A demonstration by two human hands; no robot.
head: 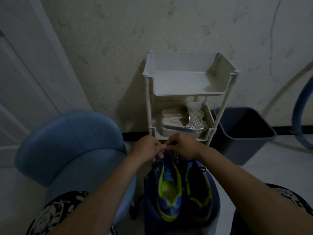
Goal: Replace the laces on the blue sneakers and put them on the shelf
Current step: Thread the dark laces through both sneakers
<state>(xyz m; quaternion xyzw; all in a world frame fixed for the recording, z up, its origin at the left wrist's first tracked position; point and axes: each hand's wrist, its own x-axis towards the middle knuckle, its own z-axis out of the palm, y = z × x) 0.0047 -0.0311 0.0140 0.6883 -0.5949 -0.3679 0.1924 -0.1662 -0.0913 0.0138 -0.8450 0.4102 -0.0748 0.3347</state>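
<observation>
Fingers (161, 147) of the left hand (147, 146) are curled in, and their tips meet those of the right hand. What they pinch between them is too small to make out, so I cannot tell whether either hand has hold of anything.

At the far left stands a pale panelled door (22, 82). Next to it is a light blue padded chair (71, 141), its seat beside the person's left forearm.

The blue sneakers sit side by side on a round dark blue stool (216, 209) between the person's knees, heels at its near edge and toes at its far edge. The left sneaker (169, 189) shows a bright yellow-green lining and a blue insole. The right sneaker (199, 192) lies in deeper shadow. Both hands hover over the toe end of the left one. A thin dark lace (177, 160) shows just under the right hand (183, 146), whose fingers are curled as well.

Behind the hands, against the wall, stands a white tiered shelf (186, 94). Its top tier is bare, and a pair of silver shoes (179, 126) rests on the tier below. To the right of the shelf a dark bin (242, 145) sits on the floor, close to the shelf's leg. A blue hoop (299, 116) curves in at the right edge.
</observation>
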